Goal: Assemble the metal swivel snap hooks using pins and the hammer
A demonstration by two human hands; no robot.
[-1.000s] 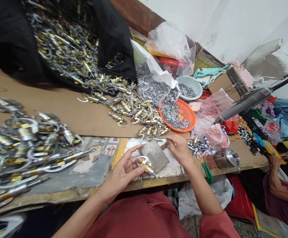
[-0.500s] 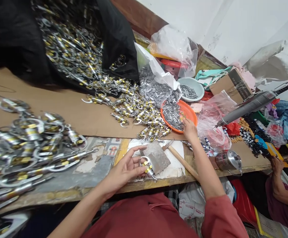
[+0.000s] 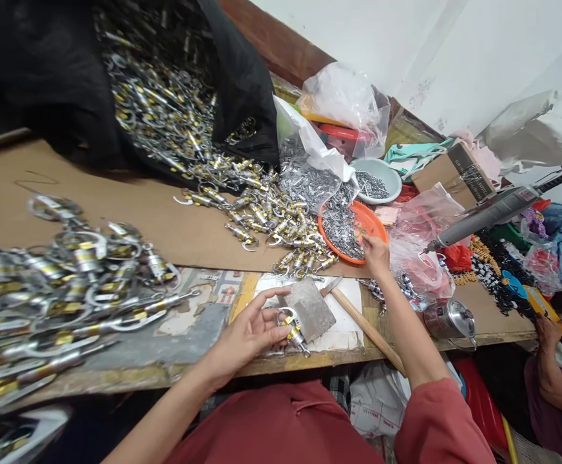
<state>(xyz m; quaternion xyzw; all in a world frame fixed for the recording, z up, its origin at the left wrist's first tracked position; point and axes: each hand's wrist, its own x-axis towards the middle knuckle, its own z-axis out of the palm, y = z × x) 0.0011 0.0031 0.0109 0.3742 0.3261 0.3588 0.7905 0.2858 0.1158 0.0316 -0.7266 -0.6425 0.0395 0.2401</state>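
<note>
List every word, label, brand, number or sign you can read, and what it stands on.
"MYANMAR", probably, in red on the white plastic bag; further print there is blurred.
Too small or blurred: markings on the black-banded brown cardboard box, grey cylindrical tool, shiny metal mug, silver-and-yellow metal piece in the left hand.

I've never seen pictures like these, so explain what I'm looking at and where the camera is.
There's no robot here: a person works bare-handed, seen from a camera worn on their head, looking forward and down. Their left hand holds a metal piece with yellow parts, next to a flat grey block. Their right hand is at an orange dish of small silver parts; whether it grips any is too small to tell. On the bench lie a wooden-handled tool and heaps of similar pieces. Another person's hand shows at far right.
</note>
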